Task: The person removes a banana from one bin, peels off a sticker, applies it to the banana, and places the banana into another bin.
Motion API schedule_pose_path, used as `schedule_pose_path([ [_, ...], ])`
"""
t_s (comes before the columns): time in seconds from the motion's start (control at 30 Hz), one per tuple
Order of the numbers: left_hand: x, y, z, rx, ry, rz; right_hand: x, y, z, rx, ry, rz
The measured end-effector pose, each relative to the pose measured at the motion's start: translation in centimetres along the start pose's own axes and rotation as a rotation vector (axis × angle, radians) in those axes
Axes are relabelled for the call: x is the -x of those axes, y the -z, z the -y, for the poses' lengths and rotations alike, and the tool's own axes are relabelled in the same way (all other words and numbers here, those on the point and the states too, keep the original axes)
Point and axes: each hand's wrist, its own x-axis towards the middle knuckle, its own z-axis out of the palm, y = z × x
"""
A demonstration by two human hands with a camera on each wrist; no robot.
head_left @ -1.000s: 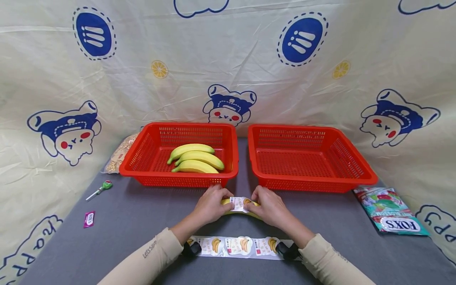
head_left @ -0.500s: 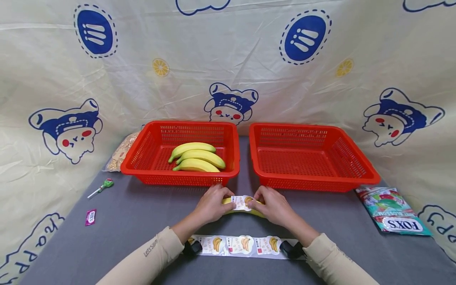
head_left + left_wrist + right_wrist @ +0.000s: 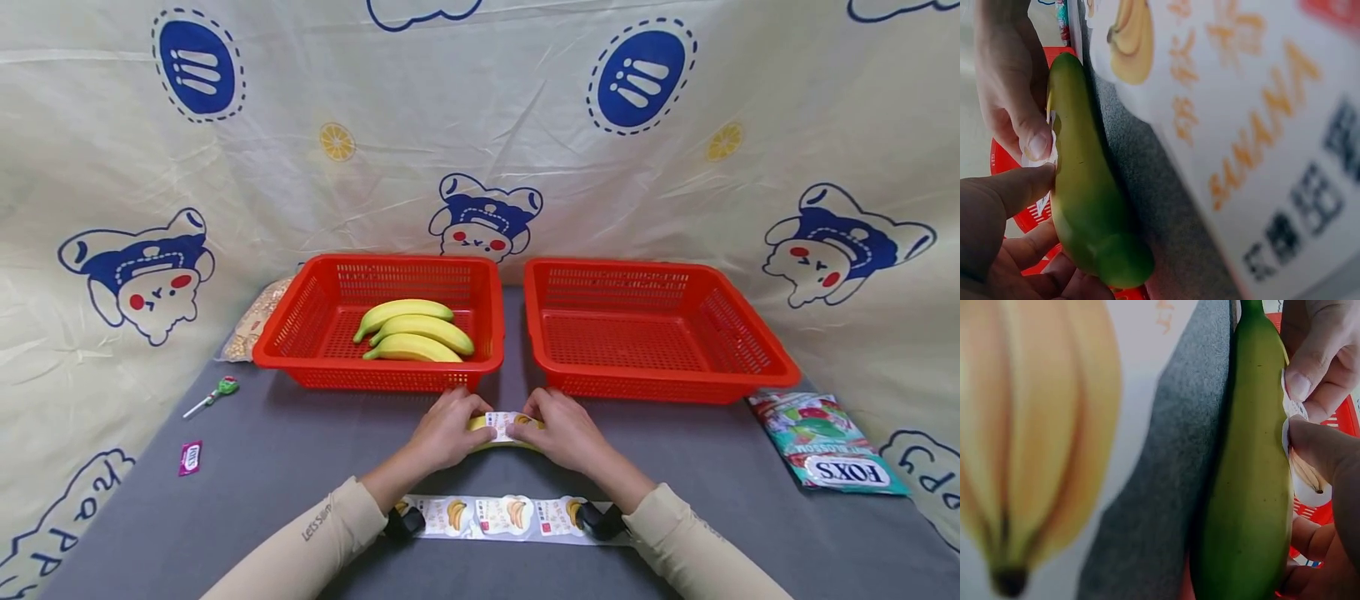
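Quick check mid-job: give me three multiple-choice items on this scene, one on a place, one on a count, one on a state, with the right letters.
1. Where is the banana that both hands hold?
A. in the right basket
B. on the mat in front of the baskets
C. beside the lollipop

2. How many bananas lie in the left basket?
A. one
B. three
C. five

3. What state is the right basket in?
A. empty
B. full of bananas
C. upside down

Answers: 1 B, the left hand and right hand hold it on the grey mat. 2 B, three bananas show there. 3 A, its bare mesh floor shows.
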Motion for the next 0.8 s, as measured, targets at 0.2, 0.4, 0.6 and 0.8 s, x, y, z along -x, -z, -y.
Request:
schedule_pose_path([
  [0.2,-0.12,0.17,-0.21,-0.026,-0.004,0.003,0.33,0.18,-0.14,0.028,0.046,0.006],
  [0.4,-0.25,0.03,-0.51,-0.145,-0.023,0.021,0.53,0.04,-0.02,0.026,0.042,0.041],
  [0.6,-0.24,0.03,-0.45,-0.201,-0.065,0.037,0.70,-0.01,-0.12,0.034,0.054,0.036],
  [0.8,-0.04,0.43,-0.13,-0.131,-0.076,0.072,0.61,0.05,-0.10,0.037,0.040,0.046],
])
